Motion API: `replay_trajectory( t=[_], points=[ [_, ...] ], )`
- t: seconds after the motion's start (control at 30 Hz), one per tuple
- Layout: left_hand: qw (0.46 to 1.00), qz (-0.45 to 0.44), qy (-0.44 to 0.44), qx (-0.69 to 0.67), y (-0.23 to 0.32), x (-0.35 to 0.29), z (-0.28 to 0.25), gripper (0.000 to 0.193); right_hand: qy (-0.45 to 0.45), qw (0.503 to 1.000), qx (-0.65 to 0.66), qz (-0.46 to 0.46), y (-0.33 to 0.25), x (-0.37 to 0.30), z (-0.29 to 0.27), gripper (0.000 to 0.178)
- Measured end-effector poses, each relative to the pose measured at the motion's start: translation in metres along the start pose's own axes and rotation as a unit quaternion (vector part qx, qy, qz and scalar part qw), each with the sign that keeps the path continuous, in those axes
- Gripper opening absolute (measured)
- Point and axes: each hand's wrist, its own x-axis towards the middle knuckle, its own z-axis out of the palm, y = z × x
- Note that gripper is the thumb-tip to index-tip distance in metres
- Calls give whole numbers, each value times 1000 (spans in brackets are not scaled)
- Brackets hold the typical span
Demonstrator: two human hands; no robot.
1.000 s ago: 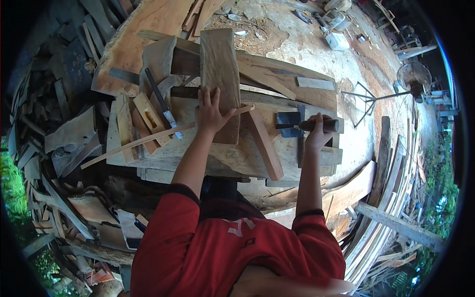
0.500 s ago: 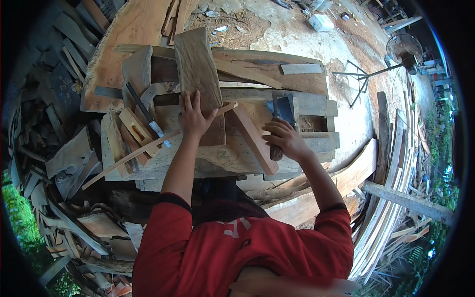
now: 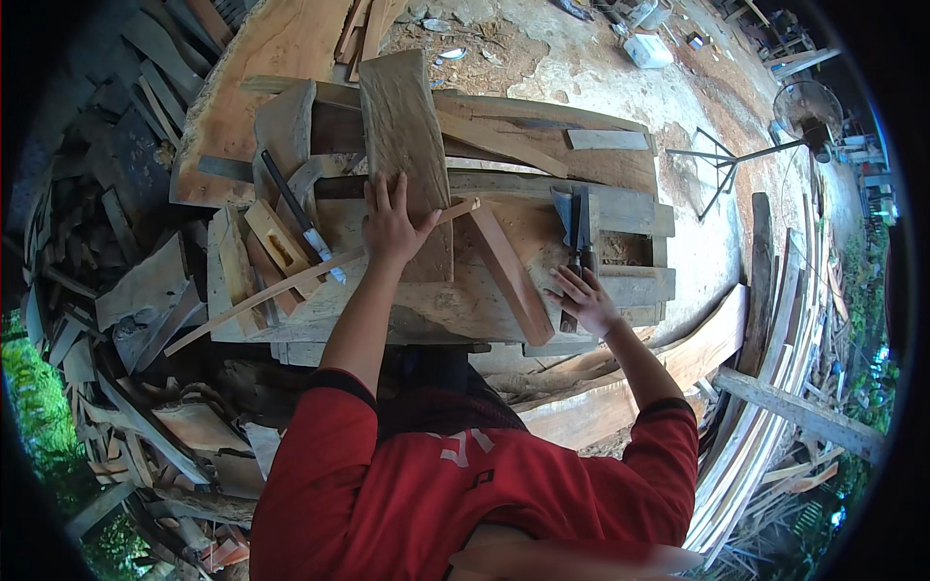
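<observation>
"Hands, head view: what do I log?"
"Apart. Left hand (image 3: 390,232) lies open, fingers spread, on the wide board (image 3: 403,116), overlapping a thin strip (image 3: 262,300)."
"Right hand (image 3: 593,306)?"
"Open too, on my feed, fingers extended at the handles of the bladed tools (image 3: 580,218), right of the reddish block (image 3: 509,279). Contact, I cannot tell."

We list one board (image 3: 405,126): brown, rough-faced, oblong, lying flat and lengthwise away from us across the bench timbers, near end partly covered. We note one slim pale strip (image 3: 276,290), set slantwise over the board's nearer part. We record one bladed tool (image 3: 581,218): dark metal, blade pointing away, dark handle nearer us, partly hidden.
</observation>
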Motion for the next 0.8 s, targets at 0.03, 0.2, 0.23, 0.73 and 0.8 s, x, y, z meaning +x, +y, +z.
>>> replay_trajectory(
  t=[0.03, 0.2, 0.23, 0.73, 0.8],
  points=[
    [1000, 3, 6, 3, 1, 0, 0, 81, -4, 1000, -8, 5, -1, 0, 0, 43],
    [999, 20, 27, -5, 5, 2, 0, 81, -31, 999, -32, 15, -8, 2, 1, 49],
    [1000, 9, 16, -14, 6, 1, -2, 78, -32, 999, -34, 25, -10, 2, 0, 49],
    [1000, 11, 23, 0, 10, 0, -5, 74, 48, 877, 162, 449, -16, -19, -13, 57],
    [1000, 10, 20, -1, 10, 1, -5, 74, 153, 866, 120, 462, -17, -21, -7, 51]
  ],
)
